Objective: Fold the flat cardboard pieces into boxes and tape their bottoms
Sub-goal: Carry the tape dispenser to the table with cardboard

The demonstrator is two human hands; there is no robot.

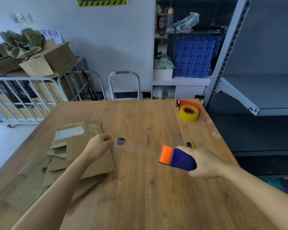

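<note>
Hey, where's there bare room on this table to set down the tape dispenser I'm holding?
Bare wood: the near table between your forearms, and the far middle between the flat cardboard pile and the yellow tape roll. Crowded: the left side under cardboard, and a small black tool just beyond your right hand gripping the tape dispenser.

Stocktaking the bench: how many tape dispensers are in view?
2. The blue-and-orange dispenser is held in the right hand; the red dispenser, with a yellow roll, lies at the table's far right corner.
</note>
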